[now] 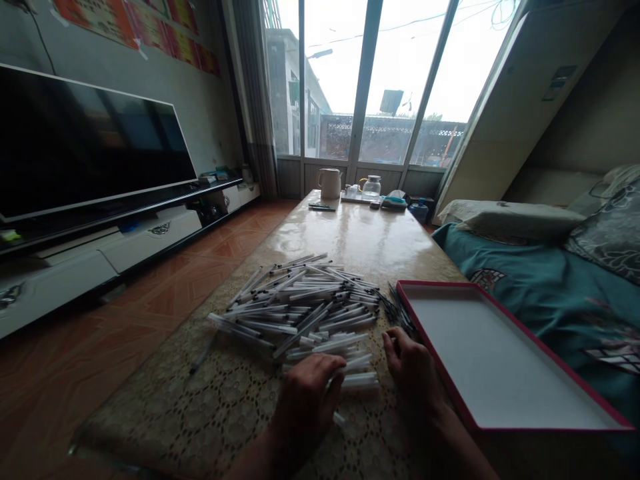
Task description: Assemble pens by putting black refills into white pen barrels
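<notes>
A big heap of white pen barrels [300, 307] lies on a lace cloth [210, 407] on the low table [350, 233]. My left hand [313, 387] rests at the heap's near edge, fingers curled over a few barrels. My right hand [413, 363] lies just right of it, fingers bent down near a small bunch of thin dark refills [397, 312]. To the right of my right hand sits a shallow white tray with a red rim [500, 360].
At the table's far end stand a cream jug [330, 183], a glass teapot [371, 186] and a phone [321, 207]. A large TV [85, 143] on a low cabinet lines the left wall. A teal-covered sofa [555, 293] with cushions runs along the right.
</notes>
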The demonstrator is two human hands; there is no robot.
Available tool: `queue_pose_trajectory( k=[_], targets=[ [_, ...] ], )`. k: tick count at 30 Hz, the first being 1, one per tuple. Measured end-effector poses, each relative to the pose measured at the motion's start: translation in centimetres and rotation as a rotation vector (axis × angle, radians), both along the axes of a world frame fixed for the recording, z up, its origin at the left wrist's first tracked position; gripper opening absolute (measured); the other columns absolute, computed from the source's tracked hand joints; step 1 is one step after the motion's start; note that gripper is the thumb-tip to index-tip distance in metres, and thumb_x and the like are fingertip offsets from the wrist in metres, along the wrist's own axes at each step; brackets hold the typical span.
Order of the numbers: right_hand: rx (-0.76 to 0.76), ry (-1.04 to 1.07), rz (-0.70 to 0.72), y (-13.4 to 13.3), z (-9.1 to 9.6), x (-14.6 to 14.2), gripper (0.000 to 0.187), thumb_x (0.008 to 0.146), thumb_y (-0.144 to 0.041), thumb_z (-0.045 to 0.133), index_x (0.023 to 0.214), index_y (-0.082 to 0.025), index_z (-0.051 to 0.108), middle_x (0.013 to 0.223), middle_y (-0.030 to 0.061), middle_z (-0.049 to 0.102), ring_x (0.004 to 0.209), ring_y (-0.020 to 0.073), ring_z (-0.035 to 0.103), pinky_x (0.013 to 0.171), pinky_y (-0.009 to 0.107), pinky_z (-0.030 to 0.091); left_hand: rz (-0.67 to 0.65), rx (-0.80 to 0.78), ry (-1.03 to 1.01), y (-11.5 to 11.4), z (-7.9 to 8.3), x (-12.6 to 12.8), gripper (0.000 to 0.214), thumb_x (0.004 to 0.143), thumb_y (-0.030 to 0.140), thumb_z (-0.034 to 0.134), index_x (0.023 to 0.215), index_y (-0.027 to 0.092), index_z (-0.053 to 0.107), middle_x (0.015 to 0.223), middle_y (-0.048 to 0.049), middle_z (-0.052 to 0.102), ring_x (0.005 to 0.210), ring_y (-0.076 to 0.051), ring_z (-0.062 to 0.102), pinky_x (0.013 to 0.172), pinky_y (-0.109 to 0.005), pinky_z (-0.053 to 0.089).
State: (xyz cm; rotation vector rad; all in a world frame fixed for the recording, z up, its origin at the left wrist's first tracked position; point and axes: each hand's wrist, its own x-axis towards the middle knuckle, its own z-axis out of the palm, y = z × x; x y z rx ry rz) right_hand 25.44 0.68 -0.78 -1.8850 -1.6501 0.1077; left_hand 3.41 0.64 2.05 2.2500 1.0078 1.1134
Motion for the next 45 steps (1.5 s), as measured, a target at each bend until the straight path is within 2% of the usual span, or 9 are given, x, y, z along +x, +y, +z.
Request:
queue_pose_trajectory(
  k=[4, 8, 12, 14, 18, 25, 36, 40, 45],
  targets=[
    [0.010, 0.023, 0.000, 0.1, -0.3, 0.3, 0.032, 0.093, -0.039, 0.034, 0.082, -0.020, 0.057, 0.067, 0.0063, 0.068, 0.059, 0.0200, 0.065, 0.053, 0.025, 0.039, 0.023, 0.103, 0.160, 2.5, 1.1, 0.5, 0.022, 0.077, 0.008, 0.054, 0.092, 0.020, 0.065, 0.087, -0.0070, 0.072, 0.084, -0.024, 0.066, 0.079, -0.036, 0.048],
    [0.040, 0.026, -0.001, 0.2, -0.5, 0.6, 0.031, 0.093, -0.038, 0.036, 0.082, -0.020, 0.058, 0.067, 0.0064, 0.068, 0.062, 0.0210, 0.066, 0.053, 0.025, 0.038, 0.063, 0.125, 0.204, 5.4, 1.2, 0.9, 0.017, 0.078, 0.009, 0.056, 0.089, 0.019, 0.064, 0.084, -0.0061, 0.072, 0.085, -0.024, 0.065, 0.086, -0.040, 0.045],
    [0.041, 0.017, -0.016, 0.1, -0.1, 0.4, 0.031, 0.093, -0.037, 0.034, 0.081, -0.020, 0.058, 0.067, 0.0067, 0.068, 0.061, 0.0212, 0.066, 0.052, 0.025, 0.038, 0.120, 0.114, 0.237, 6.7, 0.9, 0.6, 0.025, 0.078, 0.012, 0.060, 0.102, 0.020, 0.063, 0.100, -0.0082, 0.070, 0.097, -0.026, 0.062, 0.089, -0.042, 0.043],
    [0.023, 0.023, -0.008, 0.0, 0.1, 0.3, 0.031, 0.093, -0.037, 0.034, 0.081, -0.020, 0.057, 0.067, 0.0066, 0.068, 0.060, 0.0206, 0.066, 0.052, 0.024, 0.038, 0.155, 0.102, 0.262, 6.9, 1.0, 0.0, 0.027, 0.078, 0.012, 0.059, 0.104, 0.020, 0.062, 0.103, -0.0086, 0.068, 0.098, -0.026, 0.060, 0.088, -0.040, 0.044],
    [0.007, 0.020, 0.012, 0.0, 0.1, 0.3, 0.032, 0.094, -0.037, 0.033, 0.081, -0.019, 0.057, 0.065, 0.0066, 0.067, 0.062, 0.0207, 0.066, 0.052, 0.024, 0.038, 0.256, 0.087, 0.405, 6.7, 1.6, -1.8, 0.012, 0.078, 0.011, 0.058, 0.086, 0.018, 0.063, 0.089, -0.0075, 0.064, 0.089, -0.024, 0.057, 0.080, -0.036, 0.044],
    [-0.007, 0.013, 0.004, 0.1, -0.2, 0.3, 0.031, 0.093, -0.035, 0.034, 0.084, -0.019, 0.059, 0.066, 0.0069, 0.068, 0.062, 0.0207, 0.066, 0.052, 0.024, 0.037, 0.309, 0.087, 0.635, 6.3, 2.0, -3.7, 0.005, 0.079, 0.014, 0.057, 0.078, 0.018, 0.062, 0.085, -0.0076, 0.061, 0.086, -0.024, 0.054, 0.077, -0.035, 0.041],
    [-0.014, 0.024, 0.004, 0.0, -0.1, 0.1, 0.026, 0.093, -0.032, 0.036, 0.083, -0.020, 0.057, 0.067, 0.0055, 0.068, 0.062, 0.0194, 0.066, 0.055, 0.023, 0.038, 0.246, 0.085, 0.673, 8.1, 2.4, -2.2, 0.004, 0.076, 0.023, 0.063, 0.078, 0.020, 0.065, 0.086, -0.0068, 0.062, 0.089, -0.025, 0.055, 0.079, -0.037, 0.037],
    [0.003, 0.007, 0.006, 0.1, -0.3, 0.1, 0.027, 0.093, -0.032, 0.037, 0.083, -0.019, 0.058, 0.069, 0.0066, 0.069, 0.066, 0.0207, 0.067, 0.055, 0.023, 0.038, 0.240, 0.081, 0.649, 8.4, 2.3, -1.5, 0.001, 0.075, 0.020, 0.064, 0.074, 0.020, 0.064, 0.083, -0.0064, 0.062, 0.089, -0.025, 0.055, 0.078, -0.035, 0.039],
    [0.009, 0.022, 0.006, 0.0, 0.0, 0.0, 0.029, 0.093, -0.034, 0.037, 0.081, -0.019, 0.058, 0.065, 0.0054, 0.068, 0.059, 0.0198, 0.066, 0.053, 0.024, 0.037, 0.278, 0.093, 0.584, 8.6, 2.2, -1.3, 0.004, 0.075, 0.016, 0.059, 0.074, 0.019, 0.061, 0.081, -0.0063, 0.062, 0.086, -0.024, 0.056, 0.076, -0.035, 0.040]
  ],
)
